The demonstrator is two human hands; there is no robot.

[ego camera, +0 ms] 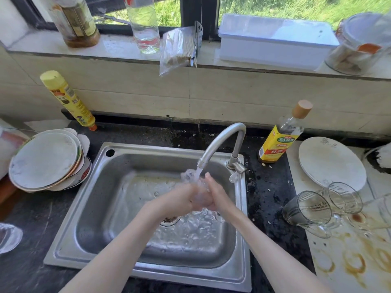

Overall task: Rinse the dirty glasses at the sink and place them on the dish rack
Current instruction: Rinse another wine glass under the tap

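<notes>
Over the steel sink (pixel 101 208) my left hand (pixel 179 197) and my right hand (pixel 218 193) grip a clear glass (pixel 200 192) between them, right under the running water from the curved tap (pixel 224 140). Water splashes over the glass and blurs its outline; its handle seems to show below my right hand. To the right, two dirty glass mugs (pixel 306 210) (pixel 343 197) lie tipped on their sides on a stained white board (pixel 349 261). Another clear glass (pixel 8 237) shows at the left edge.
A stack of plates (pixel 46 159) stands left of the sink, with a yellow bottle (pixel 67 98) behind it. A cooking wine bottle (pixel 279 140) and a white plate (pixel 332 163) are on the right. Bottles, a jar and a white box (pixel 273 41) line the window sill.
</notes>
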